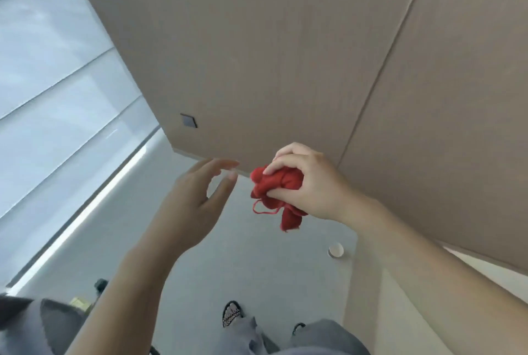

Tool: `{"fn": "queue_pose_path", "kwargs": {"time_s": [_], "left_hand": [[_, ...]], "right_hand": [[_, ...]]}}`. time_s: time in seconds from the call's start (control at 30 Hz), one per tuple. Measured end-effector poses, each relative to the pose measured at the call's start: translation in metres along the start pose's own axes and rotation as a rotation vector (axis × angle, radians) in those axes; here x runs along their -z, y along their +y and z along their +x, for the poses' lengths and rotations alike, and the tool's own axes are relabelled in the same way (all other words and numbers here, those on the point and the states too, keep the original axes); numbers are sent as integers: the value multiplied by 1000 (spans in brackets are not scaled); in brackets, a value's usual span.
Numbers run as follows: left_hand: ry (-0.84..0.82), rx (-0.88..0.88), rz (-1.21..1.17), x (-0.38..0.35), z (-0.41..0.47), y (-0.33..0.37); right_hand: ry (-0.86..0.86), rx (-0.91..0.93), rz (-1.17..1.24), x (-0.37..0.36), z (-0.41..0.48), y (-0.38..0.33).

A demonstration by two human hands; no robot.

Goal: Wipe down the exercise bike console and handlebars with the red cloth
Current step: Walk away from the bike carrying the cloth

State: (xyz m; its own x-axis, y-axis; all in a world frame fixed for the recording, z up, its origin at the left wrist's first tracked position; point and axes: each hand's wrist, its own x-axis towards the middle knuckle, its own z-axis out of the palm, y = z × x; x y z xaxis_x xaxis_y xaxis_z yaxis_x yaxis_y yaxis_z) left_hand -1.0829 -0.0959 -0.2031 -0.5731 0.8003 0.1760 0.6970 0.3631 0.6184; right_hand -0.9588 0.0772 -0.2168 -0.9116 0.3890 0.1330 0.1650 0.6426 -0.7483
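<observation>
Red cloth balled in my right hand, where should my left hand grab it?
Probably the tail of the red cloth hanging below the right hand, coming from lower left with the open left hand. The rest is balled inside curled fingers; the thread loop looks too thin.

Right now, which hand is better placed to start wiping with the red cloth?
Right. The right hand grips the bunched red cloth; the left hand is open and empty beside it. The bike is not in view.

The cloth (275,186) is plain red, the wall panels (285,40) tan, the floor (257,263) pale grey, the trousers (323,337) grey.
</observation>
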Motion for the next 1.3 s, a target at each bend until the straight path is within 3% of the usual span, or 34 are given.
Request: {"fn": "queue_pose_path", "kwargs": {"time_s": [0.43,0.67,0.87,1.3], "left_hand": [[-579,-474,-53,-149,124,101],[-849,-791,-6,-253,125,190],[-1065,-1069,-55,-347,48,315],[-1395,-1546,-124,-521,-236,622]], "right_hand": [[496,-539,-19,97,-113,96],[802,-819,-22,113,-222,121],[1030,-1012,-43,140,-361,123],[1502,-1393,-196,207,-713,103]]}}
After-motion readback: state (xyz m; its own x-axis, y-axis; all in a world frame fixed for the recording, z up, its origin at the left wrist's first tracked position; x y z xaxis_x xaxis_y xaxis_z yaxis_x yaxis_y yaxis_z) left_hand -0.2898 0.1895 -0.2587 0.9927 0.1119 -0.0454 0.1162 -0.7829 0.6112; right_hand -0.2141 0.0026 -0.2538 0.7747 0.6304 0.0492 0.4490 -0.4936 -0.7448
